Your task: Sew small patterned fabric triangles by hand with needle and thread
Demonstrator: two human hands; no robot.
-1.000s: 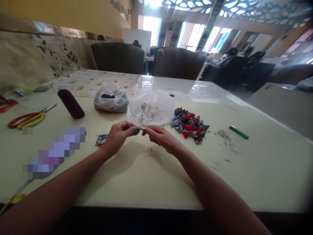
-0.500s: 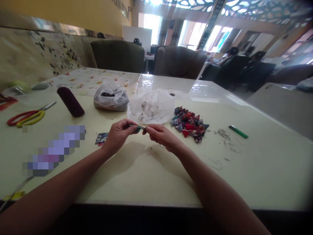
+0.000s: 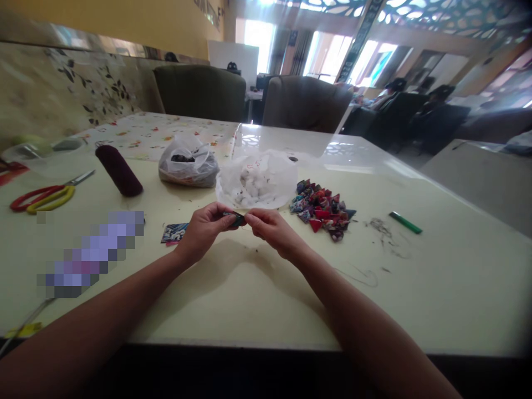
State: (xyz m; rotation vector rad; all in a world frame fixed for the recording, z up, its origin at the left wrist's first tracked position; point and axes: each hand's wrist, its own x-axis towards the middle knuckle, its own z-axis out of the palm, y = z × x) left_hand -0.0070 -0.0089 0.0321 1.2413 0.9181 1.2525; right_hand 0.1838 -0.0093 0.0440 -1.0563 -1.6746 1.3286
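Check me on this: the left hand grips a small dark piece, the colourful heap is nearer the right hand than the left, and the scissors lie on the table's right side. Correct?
Not quite: the scissors lie on the table's left side, as the head view shows. The left hand does grip a small dark piece, and the colourful heap is nearer the right hand.
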